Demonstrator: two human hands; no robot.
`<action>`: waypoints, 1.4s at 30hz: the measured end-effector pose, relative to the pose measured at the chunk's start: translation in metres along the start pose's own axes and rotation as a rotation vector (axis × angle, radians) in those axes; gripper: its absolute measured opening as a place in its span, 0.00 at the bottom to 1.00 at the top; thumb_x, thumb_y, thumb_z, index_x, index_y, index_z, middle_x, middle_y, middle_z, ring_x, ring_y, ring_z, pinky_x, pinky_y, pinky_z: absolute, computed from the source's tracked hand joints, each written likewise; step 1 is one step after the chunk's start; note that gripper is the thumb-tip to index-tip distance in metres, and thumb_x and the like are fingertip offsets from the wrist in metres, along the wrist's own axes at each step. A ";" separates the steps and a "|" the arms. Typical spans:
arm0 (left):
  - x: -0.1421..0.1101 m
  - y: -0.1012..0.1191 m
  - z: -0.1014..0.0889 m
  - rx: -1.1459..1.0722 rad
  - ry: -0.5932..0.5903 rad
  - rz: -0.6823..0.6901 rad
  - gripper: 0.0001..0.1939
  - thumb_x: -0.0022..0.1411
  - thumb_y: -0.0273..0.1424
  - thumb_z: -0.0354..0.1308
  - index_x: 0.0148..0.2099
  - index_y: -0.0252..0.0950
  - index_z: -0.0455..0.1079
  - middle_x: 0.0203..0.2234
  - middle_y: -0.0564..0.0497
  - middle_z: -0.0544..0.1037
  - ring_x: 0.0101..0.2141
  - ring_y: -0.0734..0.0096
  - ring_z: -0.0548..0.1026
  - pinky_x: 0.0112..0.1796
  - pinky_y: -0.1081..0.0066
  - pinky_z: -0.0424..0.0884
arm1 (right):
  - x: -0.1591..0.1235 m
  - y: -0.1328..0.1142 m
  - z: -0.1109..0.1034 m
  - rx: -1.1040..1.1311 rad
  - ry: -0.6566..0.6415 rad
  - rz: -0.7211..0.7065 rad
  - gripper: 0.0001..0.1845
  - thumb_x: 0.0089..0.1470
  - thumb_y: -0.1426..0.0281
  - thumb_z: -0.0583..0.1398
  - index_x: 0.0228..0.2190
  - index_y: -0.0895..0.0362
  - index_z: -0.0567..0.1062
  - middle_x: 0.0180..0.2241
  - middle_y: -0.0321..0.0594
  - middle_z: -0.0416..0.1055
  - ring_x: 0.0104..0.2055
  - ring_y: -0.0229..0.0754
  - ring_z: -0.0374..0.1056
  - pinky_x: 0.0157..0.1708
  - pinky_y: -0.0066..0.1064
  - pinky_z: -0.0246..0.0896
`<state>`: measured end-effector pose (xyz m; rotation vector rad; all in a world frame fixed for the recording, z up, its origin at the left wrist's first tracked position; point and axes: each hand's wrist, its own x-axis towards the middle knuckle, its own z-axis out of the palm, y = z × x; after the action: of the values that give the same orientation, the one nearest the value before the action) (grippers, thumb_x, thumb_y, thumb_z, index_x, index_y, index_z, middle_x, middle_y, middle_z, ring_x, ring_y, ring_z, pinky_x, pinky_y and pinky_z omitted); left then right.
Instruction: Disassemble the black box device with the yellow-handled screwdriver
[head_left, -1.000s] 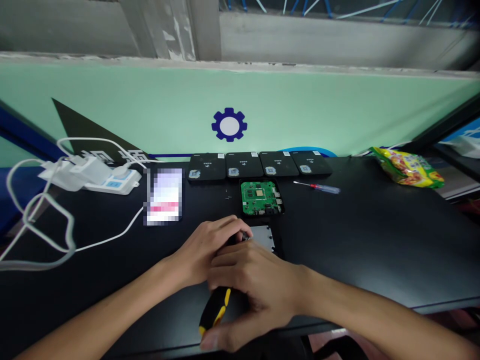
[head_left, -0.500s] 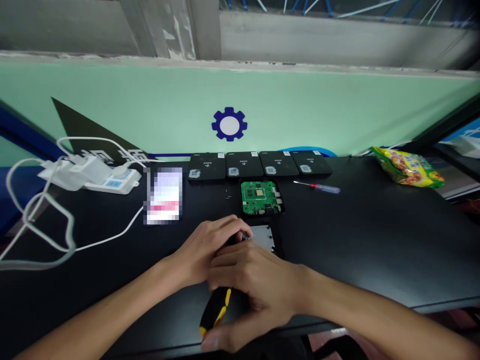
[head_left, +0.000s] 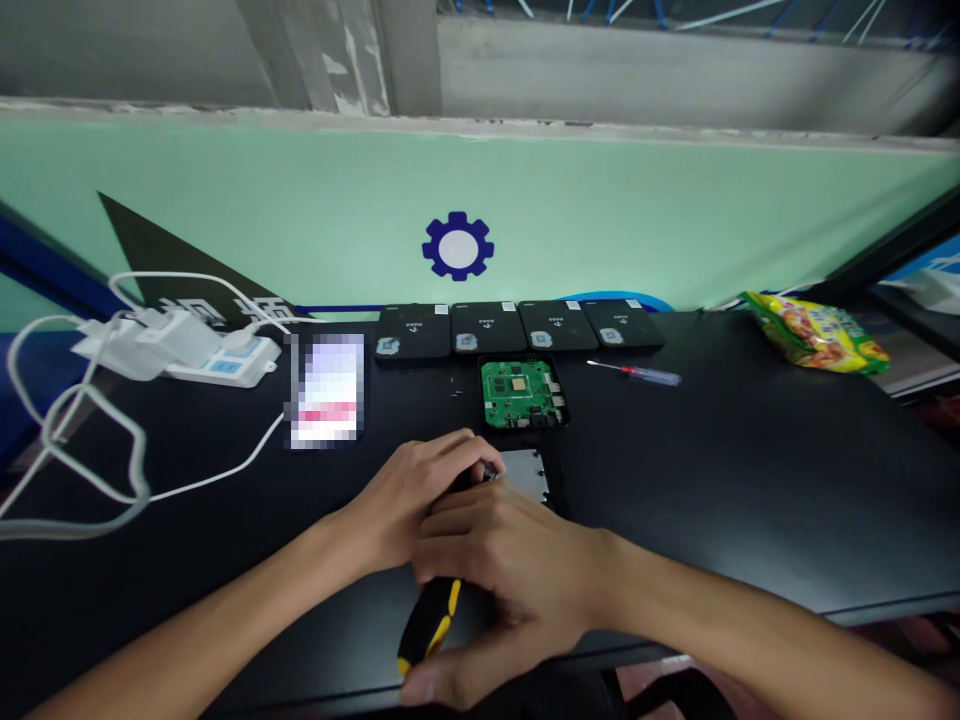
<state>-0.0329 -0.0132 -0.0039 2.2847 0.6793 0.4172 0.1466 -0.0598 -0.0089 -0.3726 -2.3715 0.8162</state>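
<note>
My right hand is closed around a tool with a black-and-yellow handle. Its handle points toward the table's front edge, and my thumb rests by the handle's end. Most of the tool is hidden, so its kind does not show. Past my knuckles, a small dark metal part shows by the left fingertips. My left hand has its fingers curled, partly under the right hand; what they grip is hidden. Just beyond both hands lies a silver metal plate in a black case part, mostly covered.
A green circuit board sits in a black case ahead, with tiny screws to its left. Several black boxes line the wall. A screwdriver, snack bag, blurred-out phone and power strip with white cables lie around.
</note>
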 end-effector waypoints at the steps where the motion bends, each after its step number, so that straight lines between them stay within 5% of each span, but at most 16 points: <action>1: 0.000 0.000 0.000 0.002 0.000 0.002 0.16 0.69 0.26 0.57 0.56 0.43 0.72 0.41 0.52 0.76 0.36 0.68 0.75 0.37 0.70 0.71 | 0.000 0.000 0.001 -0.006 0.005 -0.005 0.30 0.64 0.44 0.62 0.29 0.58 0.76 0.25 0.36 0.69 0.27 0.40 0.65 0.28 0.35 0.53; 7: 0.000 0.000 0.000 0.023 -0.007 0.007 0.16 0.68 0.26 0.57 0.57 0.43 0.71 0.41 0.53 0.75 0.36 0.68 0.74 0.37 0.69 0.70 | -0.002 0.002 0.004 -0.036 0.046 -0.056 0.29 0.65 0.44 0.60 0.35 0.59 0.78 0.27 0.37 0.72 0.28 0.42 0.66 0.29 0.35 0.54; 26: 0.000 0.000 0.000 0.061 -0.015 0.009 0.19 0.68 0.25 0.56 0.58 0.43 0.70 0.41 0.53 0.74 0.35 0.69 0.73 0.36 0.71 0.69 | -0.003 -0.004 0.008 -0.098 0.091 -0.016 0.29 0.68 0.46 0.59 0.30 0.58 0.75 0.25 0.34 0.68 0.27 0.40 0.62 0.31 0.35 0.56; 42: 0.002 0.000 0.000 0.076 -0.014 0.010 0.22 0.63 0.24 0.57 0.59 0.44 0.70 0.40 0.54 0.74 0.33 0.71 0.72 0.33 0.72 0.66 | -0.001 -0.010 0.002 -0.217 -0.013 0.011 0.33 0.72 0.45 0.52 0.28 0.57 0.74 0.25 0.37 0.70 0.30 0.43 0.66 0.34 0.38 0.57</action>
<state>-0.0316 -0.0123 -0.0036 2.3611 0.6873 0.3866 0.1455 -0.0695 -0.0045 -0.4703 -2.4792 0.5684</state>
